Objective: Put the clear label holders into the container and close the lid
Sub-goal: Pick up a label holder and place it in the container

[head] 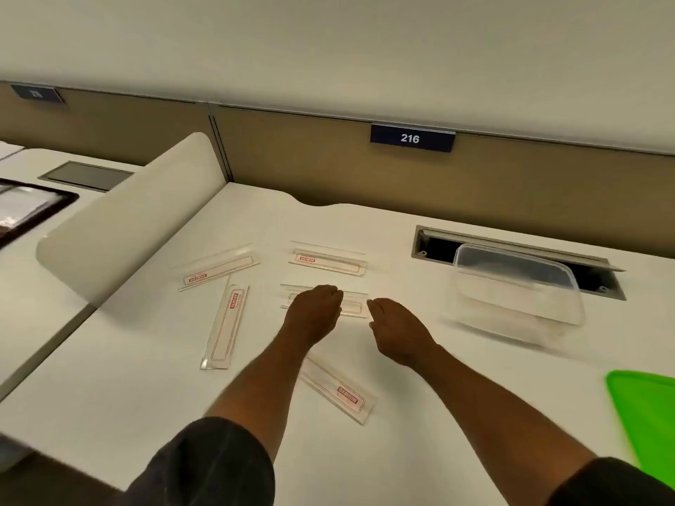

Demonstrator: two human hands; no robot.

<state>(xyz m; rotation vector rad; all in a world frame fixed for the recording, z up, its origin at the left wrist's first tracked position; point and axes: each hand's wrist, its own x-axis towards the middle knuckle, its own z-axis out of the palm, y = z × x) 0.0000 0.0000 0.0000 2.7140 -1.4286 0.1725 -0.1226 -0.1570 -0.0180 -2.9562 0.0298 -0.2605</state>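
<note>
Desk: white desk (420, 396) fills the middle and lower frame, with a tan partition behind it across the upper frame.
Left hand: left hand (314, 315) at frame centre, palm down, fingers curled over the left part of a label holder; whether it grips the holder or only rests on it cannot be told.
Right hand: right hand (398, 330) just right of centre, palm down with fingers loosely extended, unclosed and holding nothing, its fingertips just beside the right end of the same holder.
Centre holder: centre label holder (352, 305) lies flat across the frame under the left hand, only its right half showing.
Upper holder: upper label holder (328, 262) lies flat above the hands, apart from them.
Upper-left holder: slanted label holder (219, 267) lies left of centre.
Left holder: upright label holder (225, 326) lies lengthwise below the slanted one, near its lower end.
Lower holder: lower label holder (336, 388) lies diagonally below centre, its upper end hidden behind the left forearm.
Container: clear container (518, 286) sits right of centre, no holders visible inside, its far edge in front of a cable slot (434, 246).
Lid: green lid (646, 414) lies flat at the right edge, well apart from the container.
Sign: number plate (412, 138) reading 216 hangs on the partition, upper centre.
</note>
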